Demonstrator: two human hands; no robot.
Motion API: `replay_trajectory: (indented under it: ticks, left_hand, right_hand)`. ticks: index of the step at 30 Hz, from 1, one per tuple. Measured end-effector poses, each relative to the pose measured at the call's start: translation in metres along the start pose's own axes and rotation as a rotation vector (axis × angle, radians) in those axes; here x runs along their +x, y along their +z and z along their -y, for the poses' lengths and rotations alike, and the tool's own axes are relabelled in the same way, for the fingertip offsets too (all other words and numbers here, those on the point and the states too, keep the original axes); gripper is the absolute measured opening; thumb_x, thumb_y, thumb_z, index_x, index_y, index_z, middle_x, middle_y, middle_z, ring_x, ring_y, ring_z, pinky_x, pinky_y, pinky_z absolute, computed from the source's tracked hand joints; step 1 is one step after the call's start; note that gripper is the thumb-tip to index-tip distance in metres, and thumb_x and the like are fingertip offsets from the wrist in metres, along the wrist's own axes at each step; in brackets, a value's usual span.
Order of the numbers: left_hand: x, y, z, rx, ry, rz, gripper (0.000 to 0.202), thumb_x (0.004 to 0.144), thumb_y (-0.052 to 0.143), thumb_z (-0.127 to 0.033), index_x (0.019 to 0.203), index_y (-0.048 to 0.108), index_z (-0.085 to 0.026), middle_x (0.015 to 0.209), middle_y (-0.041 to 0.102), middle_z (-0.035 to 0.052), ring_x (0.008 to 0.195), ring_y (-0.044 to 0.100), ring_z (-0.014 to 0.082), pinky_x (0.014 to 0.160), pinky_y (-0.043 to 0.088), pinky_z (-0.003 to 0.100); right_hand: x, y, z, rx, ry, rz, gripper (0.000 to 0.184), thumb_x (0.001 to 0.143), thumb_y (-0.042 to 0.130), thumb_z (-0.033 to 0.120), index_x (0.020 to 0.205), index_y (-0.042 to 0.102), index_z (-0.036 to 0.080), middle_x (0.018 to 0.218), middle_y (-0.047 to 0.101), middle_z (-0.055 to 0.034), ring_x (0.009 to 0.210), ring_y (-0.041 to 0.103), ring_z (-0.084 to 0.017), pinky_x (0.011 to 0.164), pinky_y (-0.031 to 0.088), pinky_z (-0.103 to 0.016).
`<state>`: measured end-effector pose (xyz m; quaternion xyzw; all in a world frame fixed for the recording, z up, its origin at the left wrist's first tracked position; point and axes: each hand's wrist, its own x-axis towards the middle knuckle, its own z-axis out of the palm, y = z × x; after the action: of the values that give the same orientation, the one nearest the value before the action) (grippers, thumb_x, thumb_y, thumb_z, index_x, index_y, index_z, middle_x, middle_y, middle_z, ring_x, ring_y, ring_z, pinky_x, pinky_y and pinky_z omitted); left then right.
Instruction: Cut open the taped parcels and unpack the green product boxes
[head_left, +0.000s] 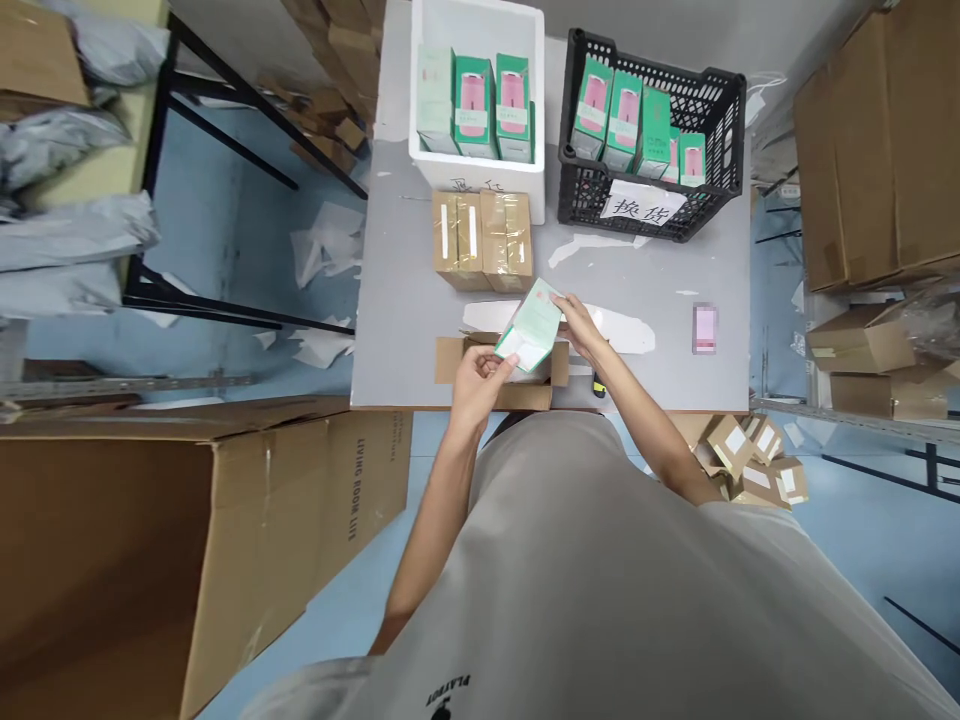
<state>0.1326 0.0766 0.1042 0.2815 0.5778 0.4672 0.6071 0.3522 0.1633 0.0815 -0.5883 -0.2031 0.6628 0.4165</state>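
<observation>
I hold a pale green product box (534,328) tilted over an open brown carton (450,358) at the near edge of the grey table (397,320). My left hand (478,378) grips the box's lower white end. My right hand (579,322) pinches its upper right corner. Both hands are closed on the box. Two taped brown cartons (482,240) stand just beyond it.
A white foam bin (480,20) and a black plastic crate (720,110) with a paper label, both holding green boxes, stand at the table's far side. A pink item (705,328) lies at the right. Large cardboard boxes (187,540) flank the left; small labelled cartons (757,470) lie on the floor at the right.
</observation>
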Motion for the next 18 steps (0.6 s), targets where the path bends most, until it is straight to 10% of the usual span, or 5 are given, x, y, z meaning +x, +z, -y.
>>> replay_trajectory:
  ticks: [9,18]
  left_hand:
    - [0.052,0.038,-0.047,-0.043,0.241,-0.072,0.063,0.072,0.116,-0.047,0.117,0.078,-0.025,0.100,0.070,0.0002,0.094,0.070,0.0167,0.085,0.060,0.025]
    - [0.031,0.024,-0.046,-0.067,0.182,0.038,0.064,0.073,0.115,-0.049,0.125,0.086,-0.025,0.112,0.076,0.0048,0.113,0.077,0.0223,0.098,0.064,0.029]
  right_hand:
    - [-0.033,0.043,-0.045,0.201,0.472,0.089,0.063,0.112,0.060,0.085,0.109,0.068,0.023,0.097,0.078,-0.0094,0.091,0.087,-0.027,0.086,0.079,-0.045]
    - [-0.031,0.020,-0.029,0.348,0.345,0.032,0.032,0.111,0.072,0.060,0.111,0.067,0.029,0.092,0.079,-0.0018,0.082,0.083,-0.022,0.072,0.075,-0.032]
